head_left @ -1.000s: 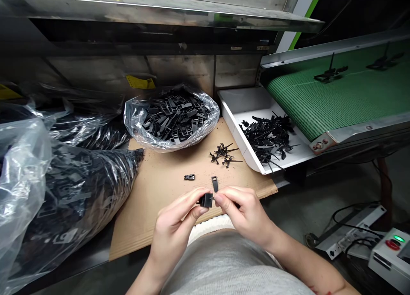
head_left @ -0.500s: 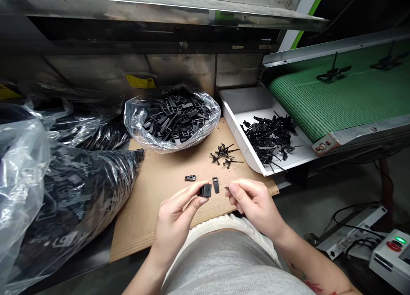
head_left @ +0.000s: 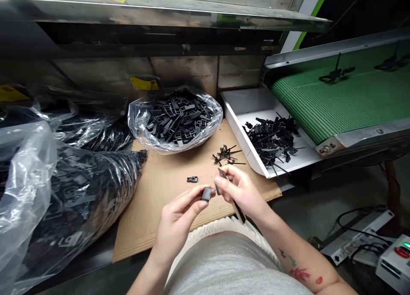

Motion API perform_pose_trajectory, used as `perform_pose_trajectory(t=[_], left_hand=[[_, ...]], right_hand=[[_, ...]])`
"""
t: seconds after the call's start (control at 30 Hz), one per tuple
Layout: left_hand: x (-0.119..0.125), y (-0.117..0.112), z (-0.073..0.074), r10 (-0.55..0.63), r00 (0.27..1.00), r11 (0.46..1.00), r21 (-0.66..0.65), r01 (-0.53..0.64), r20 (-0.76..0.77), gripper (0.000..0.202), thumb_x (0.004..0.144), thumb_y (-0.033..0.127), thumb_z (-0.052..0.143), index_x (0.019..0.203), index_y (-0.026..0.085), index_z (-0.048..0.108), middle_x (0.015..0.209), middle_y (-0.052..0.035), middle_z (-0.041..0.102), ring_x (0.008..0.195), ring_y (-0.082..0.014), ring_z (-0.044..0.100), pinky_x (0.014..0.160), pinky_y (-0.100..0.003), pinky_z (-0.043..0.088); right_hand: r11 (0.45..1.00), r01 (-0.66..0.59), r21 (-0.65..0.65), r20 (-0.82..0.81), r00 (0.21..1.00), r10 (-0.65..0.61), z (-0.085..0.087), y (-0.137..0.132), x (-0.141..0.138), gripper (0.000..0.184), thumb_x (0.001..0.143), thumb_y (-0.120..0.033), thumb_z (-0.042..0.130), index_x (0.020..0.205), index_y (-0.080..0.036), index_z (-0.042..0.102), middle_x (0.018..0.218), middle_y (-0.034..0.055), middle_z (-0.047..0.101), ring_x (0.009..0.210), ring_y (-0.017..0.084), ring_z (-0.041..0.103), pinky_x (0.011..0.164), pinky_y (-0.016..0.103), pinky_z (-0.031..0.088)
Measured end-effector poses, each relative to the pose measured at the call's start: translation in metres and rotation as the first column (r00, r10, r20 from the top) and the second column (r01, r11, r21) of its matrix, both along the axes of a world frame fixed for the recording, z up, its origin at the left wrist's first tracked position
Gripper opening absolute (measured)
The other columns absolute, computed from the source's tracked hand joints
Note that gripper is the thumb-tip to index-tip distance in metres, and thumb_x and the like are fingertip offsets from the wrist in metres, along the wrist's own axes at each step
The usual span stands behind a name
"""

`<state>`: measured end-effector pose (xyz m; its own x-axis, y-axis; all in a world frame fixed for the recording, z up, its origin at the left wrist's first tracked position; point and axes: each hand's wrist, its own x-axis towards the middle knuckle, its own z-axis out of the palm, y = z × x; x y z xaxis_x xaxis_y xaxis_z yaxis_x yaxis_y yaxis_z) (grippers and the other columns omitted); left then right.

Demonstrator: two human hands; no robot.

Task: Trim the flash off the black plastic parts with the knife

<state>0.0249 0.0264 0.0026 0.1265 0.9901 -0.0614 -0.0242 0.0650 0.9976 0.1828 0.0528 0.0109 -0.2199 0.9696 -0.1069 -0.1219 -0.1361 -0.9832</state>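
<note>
My left hand (head_left: pixel 181 216) pinches a small black plastic block (head_left: pixel 206 194) between thumb and fingers. Just right of it, my right hand (head_left: pixel 235 188) is closed around a slim knife (head_left: pixel 238 213); its pointed tip shows above the fingers and its handle sticks out below the palm. The two hands are close together over the near part of the cardboard sheet (head_left: pixel 153 218). Partly covered by my right fingers, a flat black clip (head_left: pixel 218 190) lies on the cardboard. A small black plastic piece (head_left: pixel 192 179) rests beyond my left hand.
A clear bag (head_left: pixel 174 147) full of black clips stands at the back. Thin-stemmed black parts (head_left: pixel 224 154) lie near a white tray (head_left: pixel 250 156) holding more. A green conveyor belt (head_left: pixel 320 98) runs at right; filled plastic bags (head_left: pixel 92 192) crowd the left.
My right hand has moved left, closer to my left hand, and the knife now shows more plainly. The black block has tilted in my left hand. The view has shifted slightly.
</note>
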Motion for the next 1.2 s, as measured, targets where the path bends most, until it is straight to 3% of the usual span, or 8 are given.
perform_pose_trajectory(t=[0.13,0.3,0.43,0.53,0.7,0.9,1.07,1.2], left_hand=[[0.002,0.000,-0.002,0.038,0.992,0.993,-0.117,-0.023,0.122,0.022,0.071,0.026,0.068,0.092,0.022,0.070,0.087,-0.0033,0.071,0.087,-0.0192,0.063,0.081,-0.028,0.048],[-0.003,0.004,-0.007,0.111,0.988,0.989,-0.112,-0.099,0.109,0.023,0.064,0.029,0.073,0.084,0.017,0.071,0.080,-0.0033,0.065,0.074,-0.0148,0.057,0.066,-0.023,0.046],[-0.003,0.002,-0.001,0.059,0.981,0.982,-0.186,-0.024,0.187,0.037,0.071,0.041,0.065,0.097,0.014,0.064,0.050,0.0023,0.055,0.042,-0.0082,0.045,0.044,-0.021,0.037],[0.002,0.001,0.010,-0.015,0.931,0.971,-0.219,0.101,0.364,0.039,0.078,0.053,0.050,0.088,0.016,0.058,0.062,-0.0045,0.064,0.051,-0.0122,0.055,0.051,-0.024,0.042],[0.010,-0.001,0.018,0.076,0.953,0.982,-0.190,-0.020,0.292,0.016,0.075,0.025,0.064,0.086,0.021,0.053,0.066,0.0020,0.064,0.051,-0.0090,0.054,0.055,-0.021,0.042],[0.008,-0.007,0.013,0.175,0.985,0.985,-0.015,-0.175,0.000,0.010,0.068,0.022,0.068,0.077,0.019,0.070,0.085,-0.0023,0.065,0.076,-0.0165,0.058,0.073,-0.026,0.045],[0.008,-0.010,0.019,0.142,0.990,0.990,0.021,-0.141,-0.016,0.009,0.069,0.022,0.067,0.077,0.024,0.071,0.083,-0.0001,0.065,0.081,-0.0176,0.058,0.077,-0.026,0.045],[0.012,-0.014,0.026,0.202,0.979,0.979,-0.006,-0.202,-0.021,0.008,0.068,0.022,0.066,0.074,0.023,0.071,0.079,0.0009,0.064,0.078,-0.0164,0.058,0.075,-0.024,0.045]], right_hand=[[0.989,-0.043,-0.143,-0.180,0.984,0.017,-0.015,-0.007,0.000,0.017,0.079,-0.031,0.056,0.084,-0.016,0.053,0.060,-0.0047,0.049,0.045,0.005,0.042,0.042,0.017,0.032],[0.989,-0.035,-0.146,-0.209,0.978,0.004,-0.028,-0.016,0.002,0.022,0.079,-0.035,0.055,0.090,-0.016,0.056,0.063,-0.0023,0.053,0.046,0.006,0.046,0.042,0.017,0.036],[0.996,0.064,-0.056,-0.062,0.996,-0.067,-0.033,-0.025,0.007,0.024,0.084,-0.033,0.049,0.096,-0.015,0.058,0.064,-0.0011,0.054,0.048,0.007,0.049,0.044,0.019,0.041],[0.983,0.092,0.156,0.219,0.968,-0.126,-0.032,-0.034,0.011,0.025,0.087,-0.029,0.044,0.099,-0.015,0.060,0.067,0.0007,0.055,0.053,0.010,0.052,0.051,0.024,0.044],[0.880,-0.090,0.467,0.575,0.786,-0.225,-0.014,-0.046,0.015,0.025,0.089,-0.021,0.041,0.104,-0.016,0.061,0.078,0.0057,0.060,0.071,0.016,0.056,0.064,0.029,0.046],[0.792,-0.072,0.607,0.529,0.779,-0.335,0.001,-0.045,0.012,0.014,0.088,-0.016,0.044,0.089,-0.016,0.058,0.067,0.0026,0.061,0.056,0.013,0.056,0.054,0.024,0.045],[0.635,-0.133,0.761,0.493,0.756,-0.431,0.006,-0.039,0.006,0.015,0.086,-0.012,0.046,0.087,-0.014,0.062,0.075,0.0068,0.066,0.066,0.014,0.060,0.060,0.026,0.048],[0.583,-0.147,0.799,0.472,0.754,-0.457,0.006,-0.036,0.004,0.013,0.084,-0.010,0.050,0.089,-0.012,0.062,0.074,0.0067,0.066,0.066,0.015,0.060,0.059,0.026,0.049]])
